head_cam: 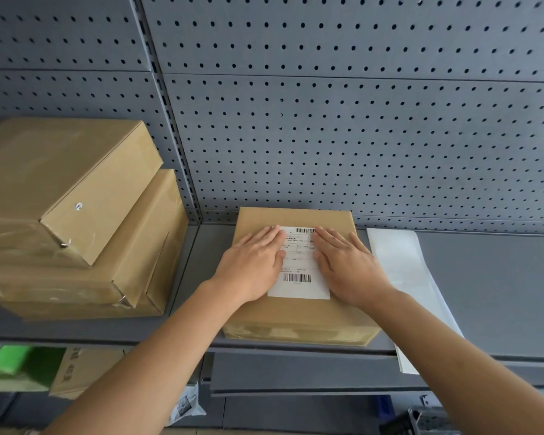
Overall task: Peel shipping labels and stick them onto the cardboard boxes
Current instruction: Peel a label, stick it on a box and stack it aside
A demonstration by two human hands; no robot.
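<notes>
A brown cardboard box [296,321] sits on the grey shelf in the middle. On its top lies a white shipping label [298,277] with two barcodes. My left hand [253,265] lies flat, palm down, on the label's left edge. On the label's right edge my right hand [347,265] rests flat the same way. Both hands have their fingers stretched out and grip nothing. Between them the middle of the label shows.
A stack of larger cardboard boxes [66,215] fills the shelf's left side. A white strip of label backing paper [405,277] lies right of the box and hangs over the shelf edge [484,359]. A grey pegboard wall [358,120] stands behind. Below are more boxes and bags.
</notes>
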